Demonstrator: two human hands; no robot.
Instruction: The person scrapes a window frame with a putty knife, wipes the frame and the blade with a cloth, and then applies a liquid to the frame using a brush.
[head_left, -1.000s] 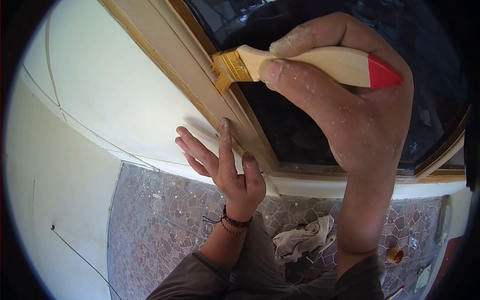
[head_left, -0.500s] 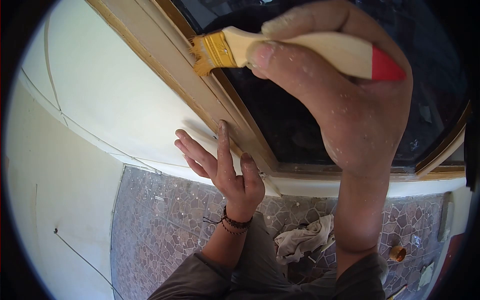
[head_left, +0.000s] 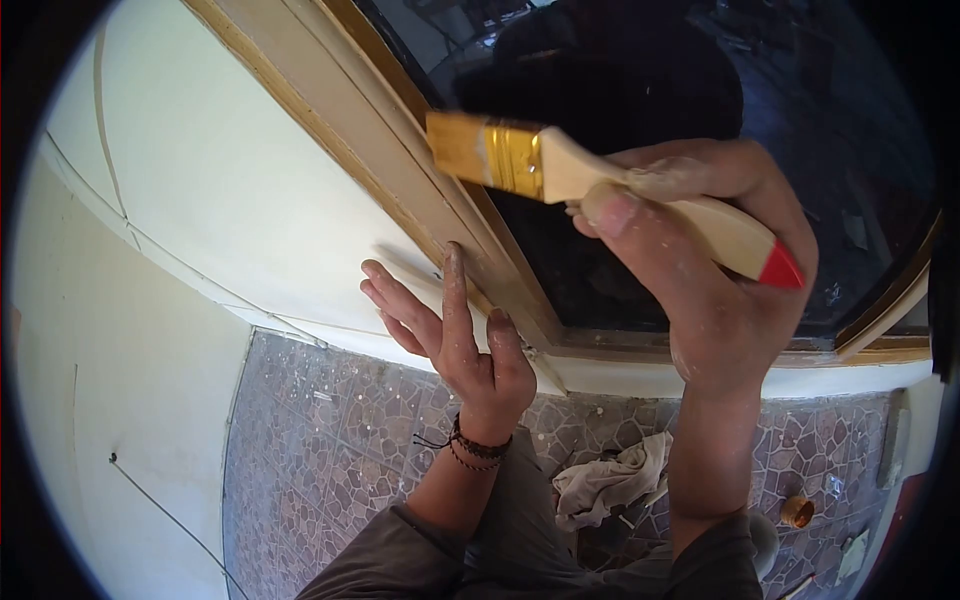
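My right hand [head_left: 700, 270] grips a paintbrush [head_left: 560, 170] with a pale wooden handle, a red tip and a gold ferrule. Its yellow bristles point left, close to the wooden window frame [head_left: 400, 160], just off the dark glass pane [head_left: 620, 80]. My left hand [head_left: 450, 330] lies flat with fingers spread against the cream wall [head_left: 220, 170] and the frame's lower left edge. A beaded bracelet circles the left wrist. Both hands carry paint specks.
Below is a mosaic-patterned tiled floor [head_left: 320, 440] speckled with paint. A crumpled white rag [head_left: 610, 475] lies on it near my knees. A small round brass-coloured object [head_left: 797, 511] sits at the lower right. A cream sill [head_left: 680, 380] runs under the frame.
My right hand has dropped lower and turned, bringing the brush down and right, bristles lifted off the frame's upper part. My left hand stays pressed in place.
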